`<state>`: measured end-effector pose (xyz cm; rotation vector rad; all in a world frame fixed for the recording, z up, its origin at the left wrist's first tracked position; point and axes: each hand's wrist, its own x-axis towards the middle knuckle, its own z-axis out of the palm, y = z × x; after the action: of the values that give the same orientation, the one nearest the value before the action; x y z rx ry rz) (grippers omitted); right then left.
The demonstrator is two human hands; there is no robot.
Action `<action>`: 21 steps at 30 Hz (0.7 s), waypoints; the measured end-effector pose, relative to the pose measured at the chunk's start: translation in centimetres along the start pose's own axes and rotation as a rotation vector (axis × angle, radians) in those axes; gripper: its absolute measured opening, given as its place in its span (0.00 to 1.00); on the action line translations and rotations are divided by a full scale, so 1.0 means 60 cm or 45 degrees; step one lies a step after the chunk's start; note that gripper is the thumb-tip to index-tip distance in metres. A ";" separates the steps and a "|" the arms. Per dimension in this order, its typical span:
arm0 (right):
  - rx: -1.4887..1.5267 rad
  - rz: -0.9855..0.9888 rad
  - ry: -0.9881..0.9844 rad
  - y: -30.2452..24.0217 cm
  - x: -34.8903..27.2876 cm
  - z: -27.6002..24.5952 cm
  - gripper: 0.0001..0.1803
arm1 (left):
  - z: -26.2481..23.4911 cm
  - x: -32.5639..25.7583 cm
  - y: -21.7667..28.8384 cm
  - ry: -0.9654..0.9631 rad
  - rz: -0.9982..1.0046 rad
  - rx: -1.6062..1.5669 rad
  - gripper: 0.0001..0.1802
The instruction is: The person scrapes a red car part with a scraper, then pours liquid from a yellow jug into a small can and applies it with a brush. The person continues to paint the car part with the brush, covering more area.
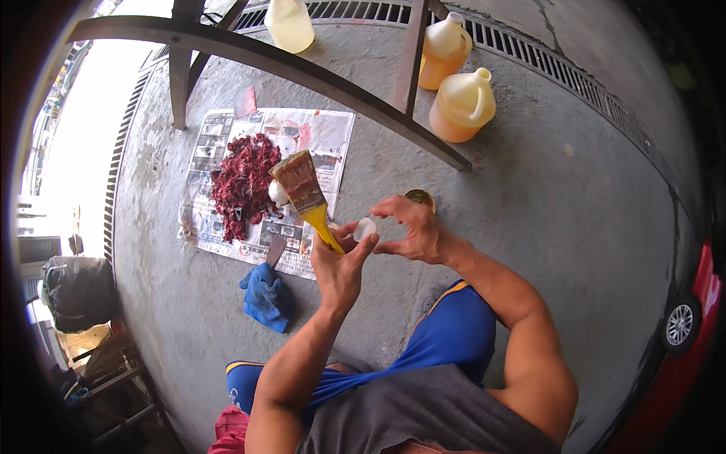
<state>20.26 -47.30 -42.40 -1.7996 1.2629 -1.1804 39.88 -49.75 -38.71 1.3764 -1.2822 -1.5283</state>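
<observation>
My left hand (339,268) is closed round the yellow handle of a wide paintbrush (304,187), whose stained bristles point up and away from me. That hand also pinches a small, round, translucent white piece like a cap (364,229) between thumb and fingers. Just right of it, my right hand (416,231) is curved with thumb and fingers apart, and nothing shows between them. Behind the right hand, a small round gold-coloured tin (420,200) is partly hidden. A heap of dark red scrapings (246,181) lies on spread newspaper (333,136), beside a white lump (278,194).
A scraper (276,250) lies at the newspaper's near edge, by a crumpled blue cloth (267,299). A dark metal frame (302,64) crosses the far side. Beyond it stand a pale jug (290,26) and two jugs of amber liquid, the nearer one (461,106) with a handle.
</observation>
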 end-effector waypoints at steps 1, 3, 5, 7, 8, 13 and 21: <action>-0.165 0.026 0.167 0.016 -0.002 -0.011 0.28 | -0.012 0.006 0.002 0.047 0.029 -0.035 0.28; -0.483 -0.026 0.626 0.067 0.000 -0.054 0.27 | -0.068 0.016 0.017 0.126 0.117 -0.026 0.26; -0.711 0.387 1.225 0.149 0.024 -0.124 0.19 | -0.146 0.018 0.043 0.239 0.238 0.154 0.24; -0.769 0.511 1.459 0.238 0.050 -0.190 0.18 | -0.223 0.009 0.076 0.419 0.210 0.407 0.21; -0.847 0.541 1.476 0.281 0.063 -0.215 0.18 | -0.254 -0.004 0.091 0.505 0.264 0.346 0.20; -0.360 0.528 1.413 0.406 0.106 -0.262 0.17 | -0.401 -0.074 0.141 0.805 0.397 0.326 0.14; -0.705 0.391 1.539 0.246 0.052 -0.355 0.13 | -0.574 -0.175 0.147 1.115 0.478 0.489 0.14</action>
<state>-4.37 -55.31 -45.73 -1.0085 2.6191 -1.9338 74.49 -49.47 -25.39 1.6434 -1.1696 -0.3290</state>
